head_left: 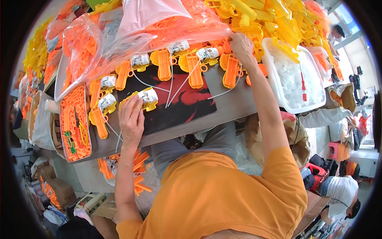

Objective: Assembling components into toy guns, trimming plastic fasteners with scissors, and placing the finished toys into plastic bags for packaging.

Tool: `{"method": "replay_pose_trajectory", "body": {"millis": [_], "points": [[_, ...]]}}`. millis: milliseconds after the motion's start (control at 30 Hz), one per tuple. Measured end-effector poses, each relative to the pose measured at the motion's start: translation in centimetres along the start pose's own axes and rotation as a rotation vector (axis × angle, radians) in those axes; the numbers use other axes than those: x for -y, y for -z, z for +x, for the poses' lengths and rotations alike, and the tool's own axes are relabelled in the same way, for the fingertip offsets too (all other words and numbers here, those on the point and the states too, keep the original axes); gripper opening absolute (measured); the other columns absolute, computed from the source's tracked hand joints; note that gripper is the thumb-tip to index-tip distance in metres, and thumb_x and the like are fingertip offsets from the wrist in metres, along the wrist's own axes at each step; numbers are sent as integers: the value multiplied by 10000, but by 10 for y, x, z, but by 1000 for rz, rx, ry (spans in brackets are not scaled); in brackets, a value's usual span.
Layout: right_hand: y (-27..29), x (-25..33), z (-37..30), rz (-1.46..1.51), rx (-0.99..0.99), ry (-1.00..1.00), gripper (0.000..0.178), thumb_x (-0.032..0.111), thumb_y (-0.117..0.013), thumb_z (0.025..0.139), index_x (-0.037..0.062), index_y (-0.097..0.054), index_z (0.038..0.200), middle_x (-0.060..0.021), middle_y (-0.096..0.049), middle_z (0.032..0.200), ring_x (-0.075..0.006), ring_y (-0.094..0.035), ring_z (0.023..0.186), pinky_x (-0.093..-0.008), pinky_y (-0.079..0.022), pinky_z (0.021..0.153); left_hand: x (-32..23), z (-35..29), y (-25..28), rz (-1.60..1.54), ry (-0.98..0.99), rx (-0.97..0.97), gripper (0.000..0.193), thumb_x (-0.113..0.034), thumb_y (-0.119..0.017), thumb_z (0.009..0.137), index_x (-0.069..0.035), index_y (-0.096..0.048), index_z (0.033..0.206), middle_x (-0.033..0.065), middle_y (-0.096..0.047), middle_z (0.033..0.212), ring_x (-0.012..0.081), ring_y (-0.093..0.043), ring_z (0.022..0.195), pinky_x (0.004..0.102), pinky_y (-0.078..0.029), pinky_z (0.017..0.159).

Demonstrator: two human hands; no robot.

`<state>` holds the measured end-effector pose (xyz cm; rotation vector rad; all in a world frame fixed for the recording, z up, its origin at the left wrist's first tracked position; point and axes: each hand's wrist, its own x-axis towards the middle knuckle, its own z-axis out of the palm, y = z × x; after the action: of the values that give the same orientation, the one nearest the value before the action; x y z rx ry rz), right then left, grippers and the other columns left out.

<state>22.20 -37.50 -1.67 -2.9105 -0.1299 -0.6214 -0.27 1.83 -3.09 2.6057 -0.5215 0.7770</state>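
Observation:
My left hand (132,117) is closed on a yellow toy gun shell (150,106) at the edge of a dark mat. A white mechanism (148,95) sits in that shell. Stretched far forward, my right hand (242,46) has its fingers bent down at the border of a clear bag of orange parts (195,30); whatever its fingertips hold is hidden. Between my hands stands a row of toy guns with orange grips (163,63), white mechanisms and thin white tubes (172,85). Another orange grip (229,71) lies just below my right hand.
A white tub (274,89) of translucent pieces, with a red screwdriver (303,85), stands at right. At left, a tray (90,147) holds orange parts, pliers (76,117) and yellow-handled scissors (83,133). Yellow shells (274,24) are heaped at the back. Loose orange pieces (139,167) lie below the table.

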Motion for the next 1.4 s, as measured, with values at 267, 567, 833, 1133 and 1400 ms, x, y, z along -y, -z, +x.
{"method": "replay_pose_trajectory", "body": {"millis": [267, 567, 833, 1133, 1400], "points": [[-36, 9, 5, -83, -81, 220, 178, 136, -607, 812, 139, -731, 940, -134, -663, 1027, -333, -625, 975, -457, -511, 789, 2, -6, 4, 26, 18, -6, 326, -9, -624, 842, -24, -649, 1167, 98, -592, 1253, 278, -552, 1173, 423, -399, 1034], [12, 6, -14, 151, -148, 198, 206, 178, -579, 897, 40, -718, 962, -164, -658, 835, -292, -655, 778, -364, -508, 709, 1, -4, -10, -12, 100, -79, 302, -80, -643, 847, -68, -645, 1148, 82, -592, 1249, 261, -541, 1179, 426, -358, 1051], [37, 179, -165, 1207, 463, 32, 153, 68, -695, 863, 35, -564, 936, 19, -602, 799, -33, -548, 736, -207, -448, 629, -16, -12, -6, 82, 325, -233, 254, -168, -713, 810, -117, -593, 1028, 68, -562, 1187, 272, -513, 1113, 424, -342, 999], [35, 207, -182, 536, 152, 393, 197, 114, -695, 786, 90, -651, 977, -45, -574, 1046, -242, -544, 990, -384, -406, 812, 3, -18, -2, 182, 342, -143, 219, -182, -733, 793, -99, -598, 944, 76, -561, 1173, 260, -523, 1085, 422, -358, 971], [31, 198, -179, 554, 133, 781, 334, 151, -727, 778, 125, -671, 1106, -9, -643, 1054, -200, -564, 977, -376, -380, 883, 22, -15, -13, -89, 209, -164, 176, -99, -645, 863, -22, -547, 987, 157, -540, 1223, 353, -489, 1169, 451, -394, 984]]}}
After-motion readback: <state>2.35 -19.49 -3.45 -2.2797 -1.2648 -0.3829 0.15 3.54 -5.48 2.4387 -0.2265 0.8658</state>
